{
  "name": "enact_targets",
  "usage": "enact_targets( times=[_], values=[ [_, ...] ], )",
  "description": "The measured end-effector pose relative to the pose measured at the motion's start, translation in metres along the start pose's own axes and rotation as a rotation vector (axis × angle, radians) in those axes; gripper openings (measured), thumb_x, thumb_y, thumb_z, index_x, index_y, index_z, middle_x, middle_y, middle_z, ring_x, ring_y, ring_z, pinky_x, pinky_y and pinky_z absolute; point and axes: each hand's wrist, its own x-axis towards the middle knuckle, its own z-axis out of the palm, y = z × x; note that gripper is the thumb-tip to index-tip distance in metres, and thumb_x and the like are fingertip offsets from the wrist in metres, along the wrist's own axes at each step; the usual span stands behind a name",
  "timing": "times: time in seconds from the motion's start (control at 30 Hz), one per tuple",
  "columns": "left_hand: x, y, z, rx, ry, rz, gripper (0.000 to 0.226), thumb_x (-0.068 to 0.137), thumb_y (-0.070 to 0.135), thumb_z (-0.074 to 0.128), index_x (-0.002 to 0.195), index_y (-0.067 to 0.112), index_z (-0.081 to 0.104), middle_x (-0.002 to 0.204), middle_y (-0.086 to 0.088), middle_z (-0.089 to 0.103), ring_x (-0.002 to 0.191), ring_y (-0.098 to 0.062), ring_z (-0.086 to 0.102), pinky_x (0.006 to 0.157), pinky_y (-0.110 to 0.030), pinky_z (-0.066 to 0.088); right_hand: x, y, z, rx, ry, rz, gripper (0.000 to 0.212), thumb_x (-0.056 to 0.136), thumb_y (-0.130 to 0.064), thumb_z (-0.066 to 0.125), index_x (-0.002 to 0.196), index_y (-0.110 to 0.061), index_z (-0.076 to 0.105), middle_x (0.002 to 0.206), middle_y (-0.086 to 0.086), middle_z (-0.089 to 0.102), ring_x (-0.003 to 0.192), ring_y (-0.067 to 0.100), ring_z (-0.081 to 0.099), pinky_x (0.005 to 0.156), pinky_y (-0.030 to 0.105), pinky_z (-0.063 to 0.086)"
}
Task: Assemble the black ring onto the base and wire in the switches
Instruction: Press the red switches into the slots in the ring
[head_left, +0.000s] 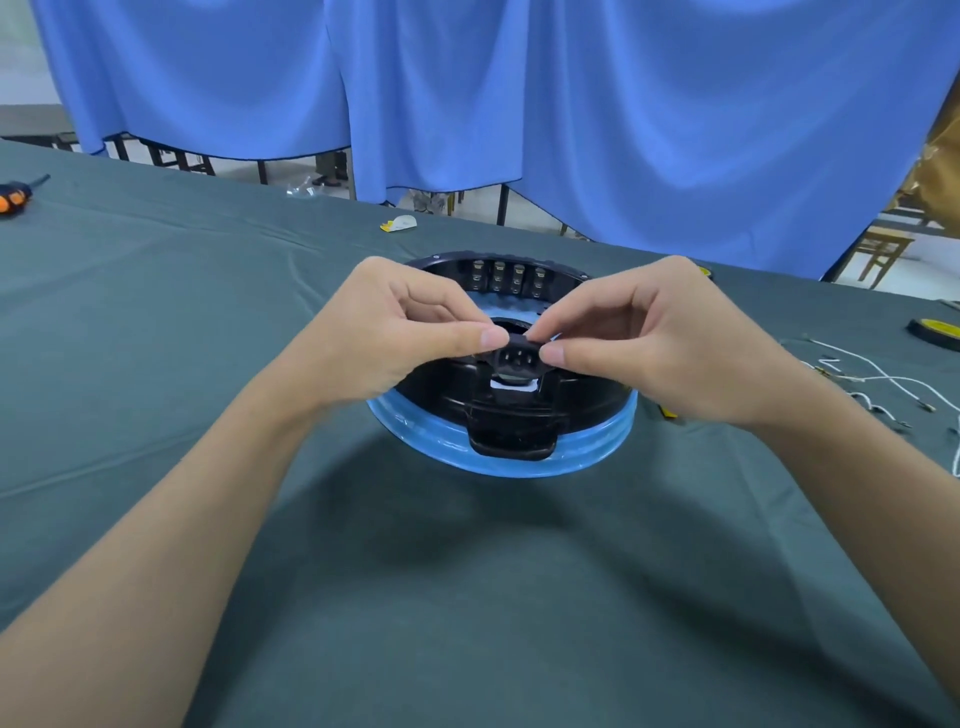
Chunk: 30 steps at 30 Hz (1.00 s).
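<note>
Long blue fabric curtains (623, 104) hang in folds behind the bench (156, 312), draped in dark green cloth. Beneath them show pale floor (540, 221), black metal legs (502, 205), and a wooden chair (883, 249).

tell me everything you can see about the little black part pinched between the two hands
The black socket part is small and looks like moulded plastic. Its recessed face is turned toward the camera and shows three pale metal pins, with a short flange at each end. The left hand pinches its left end and the right hand its right end, holding it roughly level. It is just above the near wall of the black ring, over a white rectangular opening. Its back is hidden.
</note>
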Motion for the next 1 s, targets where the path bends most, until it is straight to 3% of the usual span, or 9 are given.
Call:
enact_targets(
  times=[0.17, 0.3, 0.5, 0.6, 0.7, 0.77, 0.9, 1.0],
  values=[
    [0.000, -0.002, -0.004, 0.080, -0.007, -0.022, 0.012, 0.074, 0.027, 0.082, 0.078, 0.017, 0.078, 0.075, -0.002, 0.076, 0.072, -0.009, 0.069, 0.073, -0.018, 0.053, -0.001, -0.002, 0.003, -0.091, 0.043, -0.020, 0.011, 0.082, -0.010, 0.073, 0.088, -0.018, 0.077, 0.078, -0.010, 0.075, 0.077, 0.006, 0.070, 0.077, 0.025, 0.055],
    [-0.001, -0.002, -0.005, 0.144, -0.001, -0.039, 0.013, 0.070, 0.036, 0.079, 0.078, 0.025, 0.079, 0.078, 0.004, 0.076, 0.077, -0.008, 0.069, 0.081, -0.023, 0.053, -0.001, -0.005, 0.003, -0.126, 0.060, -0.027, 0.011, 0.081, -0.011, 0.074, 0.087, -0.020, 0.077, 0.078, -0.012, 0.074, 0.077, 0.003, 0.069, 0.078, 0.026, 0.054],
    [0.000, -0.003, -0.006, 0.165, -0.027, -0.065, 0.009, 0.072, 0.031, 0.077, 0.078, 0.023, 0.078, 0.076, 0.003, 0.076, 0.076, -0.007, 0.069, 0.080, -0.019, 0.052, 0.000, -0.003, 0.007, -0.142, 0.056, -0.022, 0.009, 0.081, -0.012, 0.074, 0.087, -0.016, 0.078, 0.079, -0.006, 0.075, 0.078, 0.006, 0.070, 0.080, 0.031, 0.054],
    [0.000, -0.002, -0.005, 0.161, -0.036, -0.068, 0.008, 0.073, 0.029, 0.077, 0.077, 0.022, 0.078, 0.074, 0.004, 0.075, 0.074, -0.006, 0.068, 0.078, -0.017, 0.052, 0.000, -0.001, 0.007, -0.128, 0.024, -0.001, 0.008, 0.080, -0.012, 0.075, 0.086, -0.018, 0.078, 0.076, -0.006, 0.075, 0.076, 0.008, 0.070, 0.079, 0.030, 0.055],
    [-0.001, -0.002, -0.006, 0.175, -0.043, -0.064, 0.007, 0.075, 0.026, 0.079, 0.078, 0.020, 0.077, 0.073, 0.004, 0.075, 0.070, -0.003, 0.066, 0.071, -0.011, 0.047, 0.001, 0.001, 0.006, -0.091, 0.006, 0.019, 0.009, 0.080, -0.013, 0.076, 0.084, -0.020, 0.078, 0.074, -0.006, 0.074, 0.072, 0.009, 0.070, 0.067, 0.021, 0.053],
    [-0.001, -0.002, -0.005, 0.192, -0.046, -0.066, 0.005, 0.080, 0.023, 0.078, 0.077, 0.018, 0.077, 0.073, 0.003, 0.074, 0.068, -0.005, 0.065, 0.070, -0.012, 0.047, 0.001, 0.001, 0.006, -0.082, -0.010, 0.045, 0.007, 0.080, -0.015, 0.075, 0.083, -0.021, 0.079, 0.078, -0.002, 0.075, 0.076, 0.016, 0.070, 0.068, 0.027, 0.055],
    [0.000, -0.004, 0.002, 0.290, -0.034, -0.085, 0.028, 0.078, 0.044, 0.070, 0.070, 0.018, 0.074, 0.070, -0.009, 0.068, 0.063, -0.018, 0.058, 0.067, -0.027, 0.045, 0.002, 0.000, 0.006, -0.029, -0.037, 0.128, 0.012, 0.082, -0.029, 0.072, 0.083, -0.018, 0.079, 0.088, 0.020, 0.071, 0.093, 0.039, 0.063, 0.088, 0.053, 0.051],
    [0.000, -0.006, 0.004, 0.375, -0.039, -0.095, 0.050, 0.074, 0.059, 0.064, 0.066, 0.010, 0.070, 0.071, -0.025, 0.056, 0.066, -0.031, 0.047, 0.065, -0.033, 0.037, 0.002, 0.001, 0.011, -0.004, 0.004, 0.166, 0.016, 0.083, -0.033, 0.072, 0.079, -0.018, 0.076, 0.084, 0.013, 0.072, 0.090, 0.036, 0.064, 0.086, 0.048, 0.051]
  ],
)
